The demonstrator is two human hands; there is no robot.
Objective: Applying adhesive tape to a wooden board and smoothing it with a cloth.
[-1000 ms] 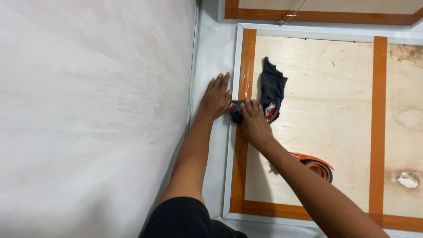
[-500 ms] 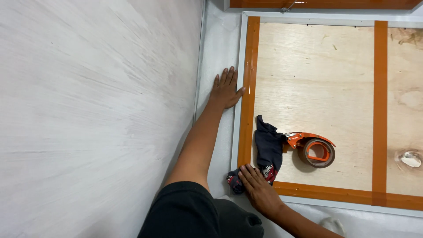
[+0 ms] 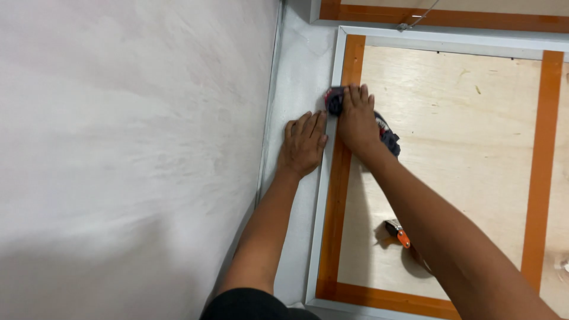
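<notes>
My right hand (image 3: 355, 118) presses a dark blue rag (image 3: 335, 99) with red patches onto the orange tape strip (image 3: 342, 178) along the left edge of a plywood panel (image 3: 450, 148). Part of the rag trails out behind my wrist. My left hand (image 3: 303, 142) lies flat, fingers spread, on the white frame and grey surface just left of the strip, touching nothing else. An orange tape dispenser (image 3: 398, 234) lies on the plywood, mostly hidden under my right forearm.
A large white-grey sheet (image 3: 130, 148) fills the left half. The panel has a white frame (image 3: 450, 37) and orange tape along its right side (image 3: 540, 166) and bottom. Another taped panel (image 3: 444, 9) lies beyond the top edge.
My right hand has slid the rag along the left tape strip from the near end to the far end. The left hand stays flat beside the strip. The view has shifted.
</notes>
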